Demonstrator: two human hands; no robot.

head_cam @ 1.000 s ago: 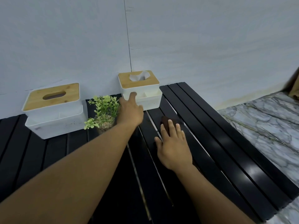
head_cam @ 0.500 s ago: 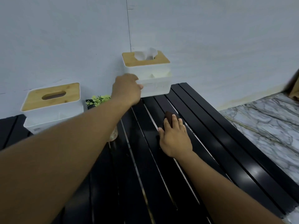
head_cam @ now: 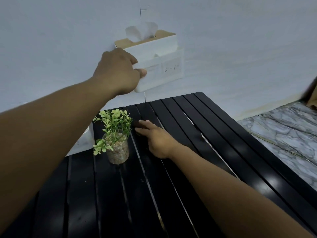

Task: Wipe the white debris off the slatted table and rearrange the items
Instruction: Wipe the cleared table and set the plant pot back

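Raised higher than before, the tissue box (head_cam: pixel 159 60) is now held aloft at upper centre, clasped by the left hand (head_cam: pixel 118 71). At mid-frame, the right hand (head_cam: pixel 157 140) is pressed flat, fingers extended, on a dark cloth (head_cam: pixel 138 124) on the slatted table (head_cam: pixel 223 152), beside the potted plant (head_cam: pixel 116 141).

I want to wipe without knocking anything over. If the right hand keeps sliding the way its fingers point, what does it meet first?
Probably the potted plant. The right hand lies flat on a dark cloth, pointing up-left, and the leaves sit just beside its fingers; depth is unclear.
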